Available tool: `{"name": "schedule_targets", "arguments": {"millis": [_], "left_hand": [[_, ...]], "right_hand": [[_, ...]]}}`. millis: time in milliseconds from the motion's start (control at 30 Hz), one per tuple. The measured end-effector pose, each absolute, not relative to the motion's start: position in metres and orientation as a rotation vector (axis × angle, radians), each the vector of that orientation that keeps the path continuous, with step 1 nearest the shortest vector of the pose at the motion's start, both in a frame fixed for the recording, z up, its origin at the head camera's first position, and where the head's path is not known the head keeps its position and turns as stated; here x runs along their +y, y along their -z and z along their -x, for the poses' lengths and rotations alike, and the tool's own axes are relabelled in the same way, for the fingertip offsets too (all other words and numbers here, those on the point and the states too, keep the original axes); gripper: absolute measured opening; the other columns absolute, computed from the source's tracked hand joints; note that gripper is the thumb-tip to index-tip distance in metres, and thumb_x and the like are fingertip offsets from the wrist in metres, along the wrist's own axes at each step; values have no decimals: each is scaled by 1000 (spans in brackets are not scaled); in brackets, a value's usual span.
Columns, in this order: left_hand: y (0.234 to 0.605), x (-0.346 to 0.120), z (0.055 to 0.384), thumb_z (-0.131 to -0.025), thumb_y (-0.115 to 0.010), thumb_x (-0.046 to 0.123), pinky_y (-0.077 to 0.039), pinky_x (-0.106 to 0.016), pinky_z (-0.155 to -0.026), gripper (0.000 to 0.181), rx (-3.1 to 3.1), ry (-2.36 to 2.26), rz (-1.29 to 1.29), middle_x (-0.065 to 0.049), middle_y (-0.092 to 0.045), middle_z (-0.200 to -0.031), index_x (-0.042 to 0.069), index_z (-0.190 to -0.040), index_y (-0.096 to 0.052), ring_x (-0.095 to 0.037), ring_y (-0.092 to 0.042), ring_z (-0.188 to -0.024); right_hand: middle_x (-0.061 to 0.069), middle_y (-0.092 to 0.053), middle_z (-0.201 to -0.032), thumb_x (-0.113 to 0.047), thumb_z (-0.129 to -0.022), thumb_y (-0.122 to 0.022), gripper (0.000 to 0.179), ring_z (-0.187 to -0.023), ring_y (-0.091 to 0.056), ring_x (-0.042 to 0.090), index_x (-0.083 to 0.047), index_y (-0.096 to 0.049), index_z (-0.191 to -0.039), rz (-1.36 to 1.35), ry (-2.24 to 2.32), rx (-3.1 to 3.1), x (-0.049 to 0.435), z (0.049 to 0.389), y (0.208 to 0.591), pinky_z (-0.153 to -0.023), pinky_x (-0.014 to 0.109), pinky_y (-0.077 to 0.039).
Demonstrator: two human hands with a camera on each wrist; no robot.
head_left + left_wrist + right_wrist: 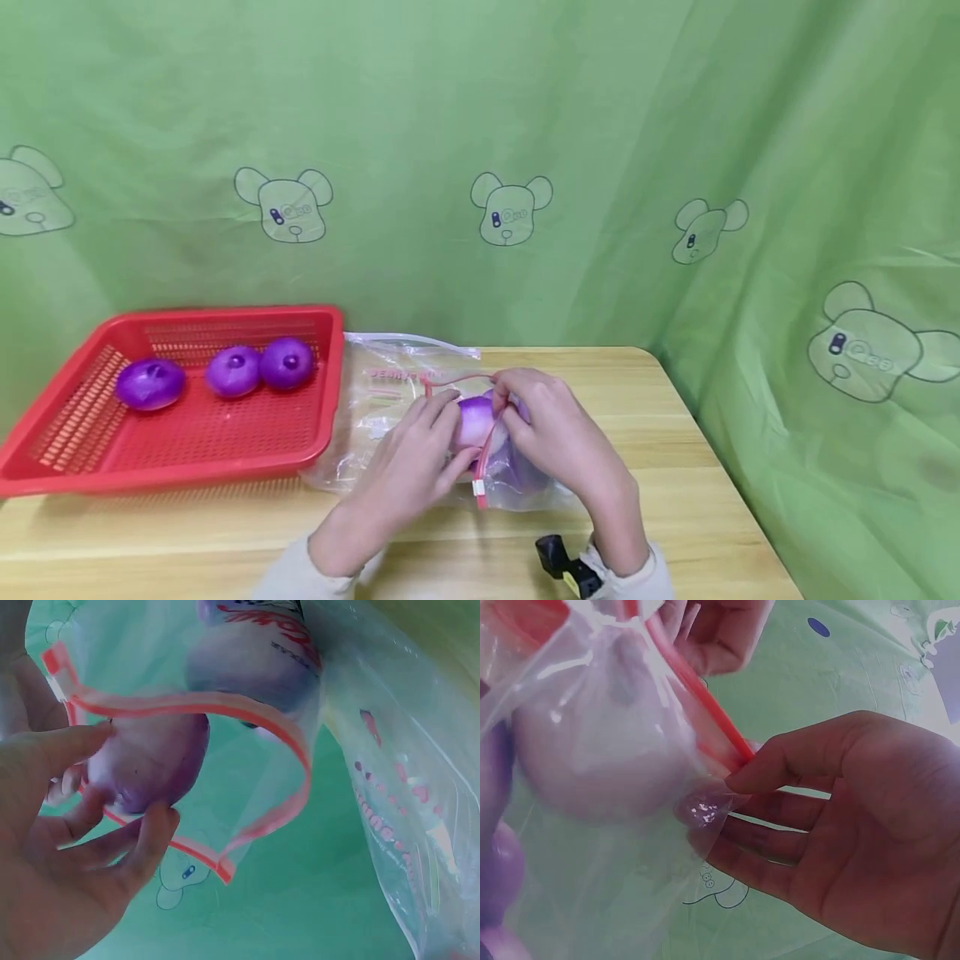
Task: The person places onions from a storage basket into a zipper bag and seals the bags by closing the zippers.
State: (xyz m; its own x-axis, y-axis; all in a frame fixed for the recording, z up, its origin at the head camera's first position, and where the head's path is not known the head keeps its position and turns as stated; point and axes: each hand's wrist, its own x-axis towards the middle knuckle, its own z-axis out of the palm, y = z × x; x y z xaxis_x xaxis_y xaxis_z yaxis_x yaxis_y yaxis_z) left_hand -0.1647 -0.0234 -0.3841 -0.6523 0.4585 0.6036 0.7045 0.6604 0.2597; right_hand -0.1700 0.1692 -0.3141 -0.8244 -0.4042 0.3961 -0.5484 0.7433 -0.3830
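Observation:
A purple onion (475, 421) sits in the mouth of a clear zip bag (536, 497) with a red closure strip and a white slider (479, 487). The fingers and thumb of my left hand (416, 454) grip the onion; in the left wrist view that onion (154, 761) lies within the loop of the red strip (289, 750). My right hand (551, 425) pinches the bag's edge beside the strip, plain in the right wrist view, with the thumb (780, 761) on the near side. More onions (251, 667) are inside the bag, partly hidden by its printing.
To the left stands a red plastic basket (217, 446) holding three purple onions (151, 384). Another clear bag (360, 417) with a white closure lies flat between basket and hands. A green curtain (405, 275) hangs behind the wooden table (675, 500).

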Motion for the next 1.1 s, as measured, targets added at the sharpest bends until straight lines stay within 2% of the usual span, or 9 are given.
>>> {"name": "schedule_targets", "arguments": {"millis": [100,200,333,500,600,667,767,900,1100], "left_hand": [[389,-21,163,-90,-74,20,-60,-39,-76,28,-2420,624,960,-18,-54,-135,9,-113,-61,-30,-61,-111],[391,-21,162,-91,-72,16,-59,-34,-67,38,-2458,573,1025,-13,-55,-129,16,-128,-62,-23,-61,-103],[391,-23,162,-89,-74,18,-58,-33,-73,51,-2484,561,1090,-9,-58,-124,21,-138,-59,-19,-61,-104],[384,-28,161,-89,-75,18,-57,-33,-80,47,-2462,564,1109,-6,-61,-121,18,-134,-62,-18,-61,-105],[380,-32,161,-88,-75,15,-55,-30,-82,43,-2429,581,1103,-3,-62,-115,15,-129,-65,-16,-60,-100],[378,-35,162,-88,-76,19,-54,-29,-80,41,-2412,606,1098,-1,-61,-111,14,-128,-65,-14,-58,-96],[377,-38,164,-90,-74,22,-53,-27,-79,41,-2398,617,1095,1,-59,-108,12,-128,-64,-12,-56,-92],[376,-41,166,-94,-70,22,-53,-27,-80,35,-2397,604,1094,2,-59,-106,13,-127,-63,-13,-55,-93],[374,-45,168,-94,-66,14,-53,-28,-84,25,-2379,624,1078,1,-60,-106,14,-120,-65,-14,-57,-97]], "right_hand": [[-4,-64,-87,9,-81,-63,22,-77,-56,10,-13,-63,-82,-735,-705,-2671,168,169,314,-68,27,-52],[-6,-61,-84,9,-80,-63,23,-75,-54,10,-14,-62,-82,-725,-699,-2680,169,168,314,-67,27,-51],[-6,-61,-84,8,-80,-63,23,-76,-55,10,-15,-62,-82,-728,-699,-2680,170,168,314,-68,28,-51],[-6,-61,-83,8,-81,-64,22,-75,-54,10,-14,-62,-83,-732,-703,-2675,170,169,314,-67,27,-51],[-5,-63,-86,8,-81,-63,22,-78,-57,11,-14,-63,-82,-734,-723,-2664,172,170,314,-70,29,-52],[-3,-65,-88,9,-81,-62,22,-81,-58,13,-13,-63,-81,-734,-739,-2651,173,170,313,-72,32,-53],[3,-70,-101,8,-81,-62,21,-95,-65,20,-13,-65,-80,-726,-760,-2627,176,170,313,-83,38,-56],[10,-70,-117,8,-81,-63,21,-115,-64,29,-13,-66,-80,-687,-797,-2604,178,170,313,-95,44,-53],[12,-65,-127,10,-85,-57,24,-122,-59,34,-12,-65,-77,-571,-869,-2564,181,170,311,-101,49,-48]]}}
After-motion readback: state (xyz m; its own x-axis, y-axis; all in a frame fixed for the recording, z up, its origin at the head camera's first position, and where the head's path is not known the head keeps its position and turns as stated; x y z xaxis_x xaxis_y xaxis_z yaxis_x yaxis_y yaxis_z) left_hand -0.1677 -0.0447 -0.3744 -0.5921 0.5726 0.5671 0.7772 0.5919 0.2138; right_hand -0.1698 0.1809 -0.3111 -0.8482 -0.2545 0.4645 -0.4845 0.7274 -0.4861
